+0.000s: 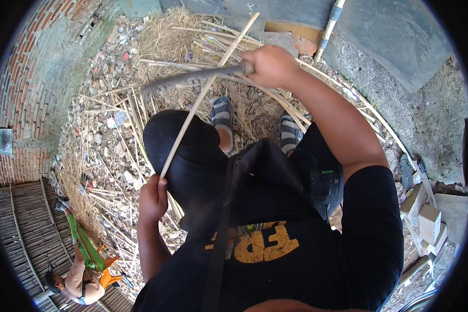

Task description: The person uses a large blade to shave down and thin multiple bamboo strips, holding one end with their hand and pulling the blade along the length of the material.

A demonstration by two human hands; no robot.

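In my left hand [153, 198] is the lower end of a long pale bamboo strip [190, 115], the fingers closed around it. The strip slants up and away to the right, passing over my black-clad left knee. My right hand [271, 65] grips the handle of a machete [184, 76], whose dark blade points left and crosses the strip near its upper part. Whether the edge touches the strip, I cannot tell. Below the blade are my feet in grey striped sandals [222, 113].
More bamboo strips [135, 117] lie over rubble, with a heap of dry fibres [166, 36] at the far side. Concrete blocks [430, 224] stand at right. A person [80, 283] sits on an orange chair at lower left, by bamboo slats [28, 229].
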